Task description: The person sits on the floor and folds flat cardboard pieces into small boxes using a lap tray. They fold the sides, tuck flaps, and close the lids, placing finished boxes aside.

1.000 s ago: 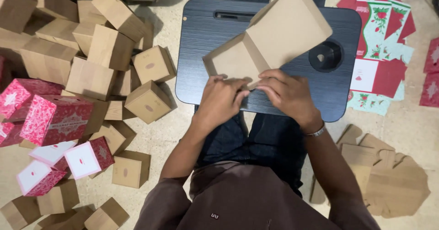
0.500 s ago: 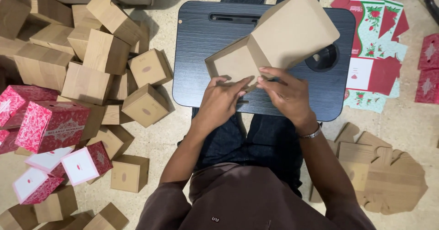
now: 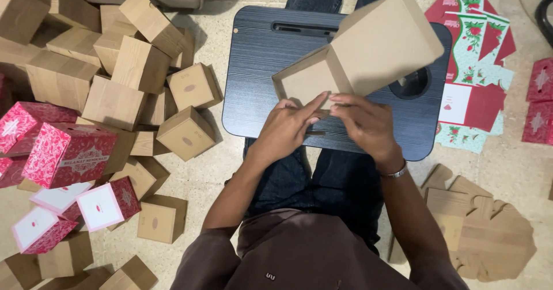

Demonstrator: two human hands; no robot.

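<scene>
Hands, pair, meeting over a dark lap desk [image 3: 259, 65] that rests across the person's legs. Left hand [image 3: 286, 127]: forearm rising from the near left, wrist straight, fingers extended and pressed flat against the near flap of a brown cardboard box [image 3: 368, 51]; closed on the flap edge, thumb hidden beneath. Right hand [image 3: 364, 123]: forearm rising from the near right, a metal watch [image 3: 396, 172] at the wrist, fingers curled and pinching the same flap just beside the left fingertips. Brown cardboard box: half-formed, held above the lap desk, tilted, body pointing far right, open end facing near left.

Floor, left: heap of assembled plain brown boxes [image 3: 115, 77], stacked and tumbled, well apart from the hands. Near left: red-and-white patterned boxes [image 3: 66, 154], several with white lids. Far right: flat printed sheets [image 3: 475, 65] in red, green and white, fanned out. Near right: flat brown die-cut blanks [image 3: 484, 232], overlapping, beside the right elbow.
</scene>
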